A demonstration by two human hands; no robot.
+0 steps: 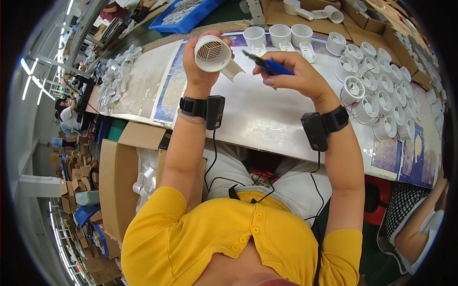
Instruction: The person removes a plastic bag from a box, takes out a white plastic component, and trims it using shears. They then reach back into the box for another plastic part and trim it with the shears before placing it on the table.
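My left hand [194, 64] is raised over the table's far left part, its fingers wrapped round a white round plastic housing [213, 54]. Slats show inside the housing, and an open channel-shaped handle piece juts from it toward the lower right. To its right, my right hand [296, 74] grips a blue-handled tool with a dark pointed tip [273, 66], which looks like nippers. That tip points left toward the housing, with a gap between them. Behind my hands stand several similar white housings [280, 36] in a row.
Many white round parts, some with thin wires, crowd the table's right side [383, 100]. More white pieces [119, 76] lie at the left. A blue crate [183, 16] sits at the back, and an open cardboard box [114, 186] is left of my lap. Another person's arm [420, 229] shows at the right.
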